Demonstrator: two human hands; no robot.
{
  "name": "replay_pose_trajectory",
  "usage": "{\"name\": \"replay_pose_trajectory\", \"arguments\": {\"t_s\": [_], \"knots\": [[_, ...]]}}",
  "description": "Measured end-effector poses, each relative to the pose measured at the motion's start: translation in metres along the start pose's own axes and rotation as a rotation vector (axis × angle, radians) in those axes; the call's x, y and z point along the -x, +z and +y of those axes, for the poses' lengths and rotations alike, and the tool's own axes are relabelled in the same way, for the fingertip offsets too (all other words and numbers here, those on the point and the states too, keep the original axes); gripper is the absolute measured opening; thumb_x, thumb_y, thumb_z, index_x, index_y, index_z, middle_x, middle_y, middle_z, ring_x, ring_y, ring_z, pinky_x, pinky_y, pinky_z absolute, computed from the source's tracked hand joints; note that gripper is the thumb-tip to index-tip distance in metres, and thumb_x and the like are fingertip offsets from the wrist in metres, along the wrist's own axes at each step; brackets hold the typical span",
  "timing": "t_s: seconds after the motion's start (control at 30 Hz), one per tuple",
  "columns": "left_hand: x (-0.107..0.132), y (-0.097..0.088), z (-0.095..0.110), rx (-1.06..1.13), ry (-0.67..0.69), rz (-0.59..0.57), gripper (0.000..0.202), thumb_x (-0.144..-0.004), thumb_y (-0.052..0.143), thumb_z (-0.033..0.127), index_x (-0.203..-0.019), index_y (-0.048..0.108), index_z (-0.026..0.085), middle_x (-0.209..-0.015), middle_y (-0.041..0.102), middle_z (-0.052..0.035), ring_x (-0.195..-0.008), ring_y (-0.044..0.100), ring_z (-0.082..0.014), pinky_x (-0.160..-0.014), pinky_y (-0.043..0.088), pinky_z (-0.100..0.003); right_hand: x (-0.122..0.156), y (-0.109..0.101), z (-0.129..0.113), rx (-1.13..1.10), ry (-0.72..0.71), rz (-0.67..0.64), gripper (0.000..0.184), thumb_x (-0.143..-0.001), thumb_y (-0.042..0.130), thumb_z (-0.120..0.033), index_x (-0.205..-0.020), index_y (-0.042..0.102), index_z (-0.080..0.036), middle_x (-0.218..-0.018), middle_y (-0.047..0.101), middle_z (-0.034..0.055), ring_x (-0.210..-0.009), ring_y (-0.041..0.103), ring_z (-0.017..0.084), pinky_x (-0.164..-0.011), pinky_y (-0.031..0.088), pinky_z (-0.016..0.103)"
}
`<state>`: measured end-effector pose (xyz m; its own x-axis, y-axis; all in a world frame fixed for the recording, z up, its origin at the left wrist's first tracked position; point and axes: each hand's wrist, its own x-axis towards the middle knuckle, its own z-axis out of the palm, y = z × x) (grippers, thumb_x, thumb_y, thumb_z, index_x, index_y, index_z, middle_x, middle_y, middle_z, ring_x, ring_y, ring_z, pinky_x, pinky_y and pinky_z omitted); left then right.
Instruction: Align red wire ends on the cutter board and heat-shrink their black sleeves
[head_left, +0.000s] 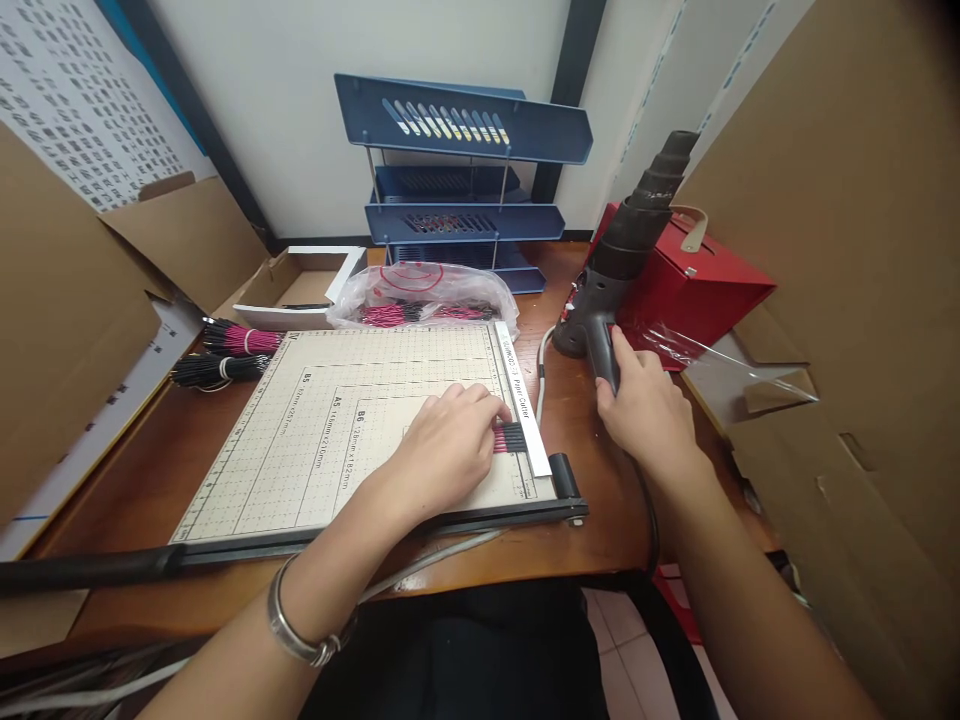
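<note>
My left hand (pixel 450 445) rests on the paper cutter (pixel 322 425) with its fingers curled over a small row of pink and black wires (pixel 513 438). The black ends of these wires lie against the cutter's white guide strip (pixel 523 405); their other ends are hidden beneath my palm. To the right, my right hand (pixel 651 405) is wrapped around the handle of a dark heat gun (pixel 619 250), whose stepped nozzle points upward. A thumb and fingers close on the grip near the red trigger.
Behind the cutter lies a plastic bag (pixel 435 285) of pink and black wires. Tied wire bundles (pixel 225 350) and an open carton (pixel 300 280) are at left. A blue tray rack (pixel 465 220) stands behind, a red box (pixel 705 280) beyond the gun. The cutter's black handle (pixel 82 572) extends left.
</note>
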<state>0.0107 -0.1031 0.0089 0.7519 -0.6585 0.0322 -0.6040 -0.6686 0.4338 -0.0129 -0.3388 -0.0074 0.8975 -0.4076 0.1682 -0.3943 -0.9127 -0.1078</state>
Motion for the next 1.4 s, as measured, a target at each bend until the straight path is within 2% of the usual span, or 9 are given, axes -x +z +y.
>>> {"name": "replay_pose_trajectory", "arguments": {"t_s": [0.17,0.27,0.33,0.43,0.53,0.63,1.0,1.2,1.4], "knots": [[0.002,-0.001,-0.008,0.062,0.031,0.017,0.035,-0.097,0.036,0.013,-0.108,0.068,0.02,-0.112,0.069,-0.0061,-0.107,0.059,-0.0242,-0.095,0.049,-0.041,0.0,0.0,-0.002,-0.015,0.024,-0.019,0.068,-0.099,0.037,-0.038,-0.163,0.021,-0.024,-0.135,0.054,0.0203,-0.1,0.067,0.035,-0.072,0.052,0.045],[-0.002,-0.01,-0.018,0.175,0.022,0.017,0.028,-0.098,0.043,0.02,-0.108,0.069,0.019,-0.113,0.07,-0.006,-0.105,0.062,-0.022,-0.094,0.049,-0.037,0.0,-0.001,-0.004,-0.019,0.032,-0.026,0.068,-0.099,0.038,-0.037,-0.163,0.021,-0.024,-0.136,0.054,0.0204,-0.102,0.067,0.036,-0.073,0.052,0.046],[-0.009,-0.02,-0.026,0.219,-0.025,-0.039,0.022,-0.095,0.052,0.027,-0.102,0.071,0.018,-0.106,0.072,-0.0061,-0.093,0.065,-0.0211,-0.084,0.049,-0.034,0.0,-0.001,-0.004,-0.024,0.031,-0.022,0.068,-0.099,0.039,-0.036,-0.163,0.021,-0.023,-0.136,0.054,0.0205,-0.103,0.067,0.037,-0.074,0.052,0.046],[-0.023,-0.037,-0.038,0.254,-0.073,-0.205,0.018,-0.088,0.062,0.029,-0.091,0.074,0.016,-0.089,0.074,-0.0049,-0.078,0.064,-0.0188,-0.072,0.046,-0.03,0.001,0.0,-0.003,-0.039,0.02,-0.008,0.068,-0.098,0.039,-0.036,-0.163,0.023,-0.022,-0.135,0.055,0.0212,-0.102,0.067,0.037,-0.074,0.052,0.047],[-0.033,-0.051,-0.051,0.262,-0.108,-0.342,0.019,-0.081,0.068,0.033,-0.083,0.076,0.015,-0.08,0.074,-0.0035,-0.075,0.062,-0.0183,-0.069,0.044,-0.029,0.001,0.002,-0.001,-0.046,0.006,0.002,0.069,-0.098,0.039,-0.037,-0.163,0.022,-0.021,-0.133,0.055,0.0216,-0.102,0.066,0.038,-0.074,0.052,0.048],[-0.033,-0.057,-0.063,0.291,-0.109,-0.393,0.023,-0.078,0.071,0.038,-0.082,0.077,0.016,-0.081,0.075,-0.0026,-0.077,0.062,-0.0184,-0.071,0.044,-0.028,0.001,0.003,0.0,-0.05,0.002,0.005,0.07,-0.098,0.037,-0.039,-0.163,0.022,-0.021,-0.133,0.055,0.0223,-0.104,0.065,0.04,-0.072,0.052,0.049],[-0.016,-0.065,-0.08,0.335,-0.107,-0.435,0.022,-0.077,0.071,0.037,-0.088,0.079,0.019,-0.087,0.077,-0.0016,-0.083,0.065,-0.0177,-0.076,0.046,-0.026,0.001,0.005,-0.001,-0.061,0.008,0.0,0.069,-0.097,0.037,-0.04,-0.163,0.023,-0.021,-0.135,0.053,0.023,-0.102,0.066,0.041,-0.072,0.052,0.051],[-0.016,-0.06,-0.079,0.324,-0.119,-0.411,0.019,-0.075,0.071,0.034,-0.082,0.078,0.018,-0.076,0.073,0.0001,-0.072,0.061,-0.0149,-0.067,0.043,-0.024,0.001,0.008,0.0,-0.06,-0.011,0.029,0.069,-0.098,0.036,-0.038,-0.162,0.023,-0.019,-0.133,0.054,0.0236,-0.1,0.066,0.039,-0.069,0.052,0.047],[-0.015,-0.058,-0.076,0.323,-0.112,-0.38,0.02,-0.076,0.07,0.034,-0.081,0.078,0.017,-0.078,0.074,-0.0007,-0.073,0.061,-0.0155,-0.069,0.044,-0.024,0.001,0.008,-0.001,-0.059,-0.013,0.032,0.07,-0.097,0.036,-0.037,-0.163,0.024,-0.017,-0.133,0.053,0.0245,-0.104,0.063,0.04,-0.07,0.052,0.049]]}}
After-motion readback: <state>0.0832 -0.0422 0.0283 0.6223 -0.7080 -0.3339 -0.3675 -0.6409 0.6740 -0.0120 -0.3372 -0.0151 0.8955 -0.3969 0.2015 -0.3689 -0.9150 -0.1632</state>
